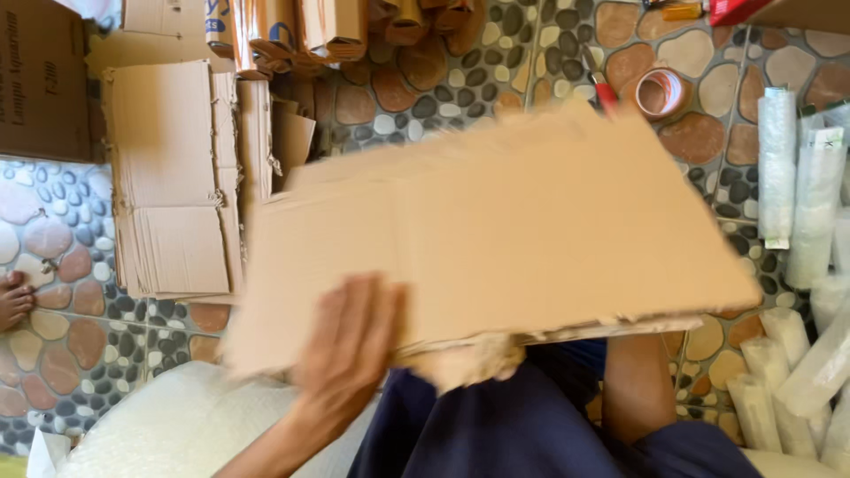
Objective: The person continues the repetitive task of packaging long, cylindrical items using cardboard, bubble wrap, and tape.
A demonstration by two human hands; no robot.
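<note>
A large flat sheet of brown cardboard (513, 239) is held tilted over my lap and fills the middle of the view, blurred by motion. My left hand (345, 341) grips its near left edge, fingers spread on the top face. My right forearm (637, 389) rises under the near right edge; the hand itself is hidden behind the sheet. A torn, frayed strip runs along the sheet's near edge.
A stack of flattened cardboard blanks (173, 177) lies on the pebble-patterned floor at left. A roll of brown tape (660, 91) sits at the far right. Long items wrapped in clear plastic (815, 204) line the right side. Another person's foot (13, 301) shows at the left edge.
</note>
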